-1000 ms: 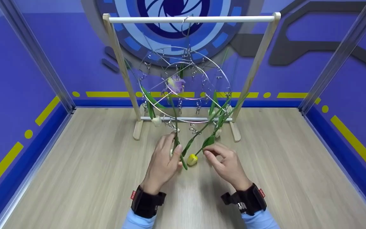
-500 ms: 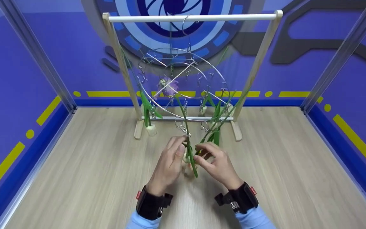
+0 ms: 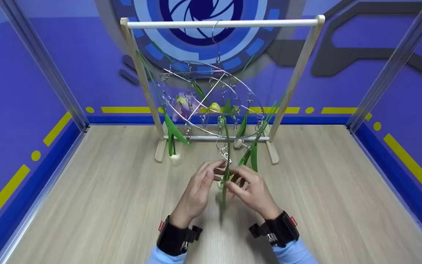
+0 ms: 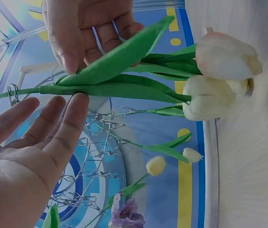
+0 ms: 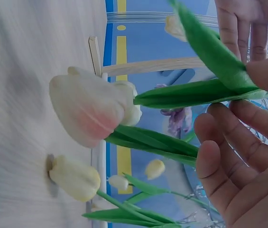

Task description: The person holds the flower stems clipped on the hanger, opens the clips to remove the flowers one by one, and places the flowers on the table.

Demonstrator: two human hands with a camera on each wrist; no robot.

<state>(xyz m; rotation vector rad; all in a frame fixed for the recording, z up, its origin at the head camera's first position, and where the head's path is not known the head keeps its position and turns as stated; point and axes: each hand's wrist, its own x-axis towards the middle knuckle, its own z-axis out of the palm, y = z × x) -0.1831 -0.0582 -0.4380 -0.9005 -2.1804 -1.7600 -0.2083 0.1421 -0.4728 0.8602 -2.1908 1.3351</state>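
Observation:
Several artificial tulips hang upside down from a round metal clip hanger [image 3: 214, 73]. At its front, a white tulip [image 4: 209, 97] hangs by its green stem, between both hands. My right hand [image 3: 255, 192] pinches this tulip at the base of a long leaf [image 5: 214, 47], between thumb and fingers. My left hand [image 3: 194, 196] has its fingers extended, with fingertips [image 4: 77, 111] at the stem from the other side. Close beside it, a pinkish-white tulip [image 5: 86, 107] hangs with its leaves near my right fingers. The flower heads are largely hidden behind the hands in the head view.
A wooden stand [image 3: 297, 69] with a white top bar [image 3: 262, 23] carries the hanger. Other hung flowers include a purple bloom [image 3: 184, 104], a yellow bud [image 3: 215, 107] and a white tulip [image 3: 175, 159]. Wooden tabletop [image 3: 86, 205] lies below; blue panels [image 3: 31, 73] surround it.
The hanger has turned, bringing the front stem rightward and the purple bloom leftward. Both hands have drawn together; the right has moved left from beside a yellow tulip to the white tulip's leaf.

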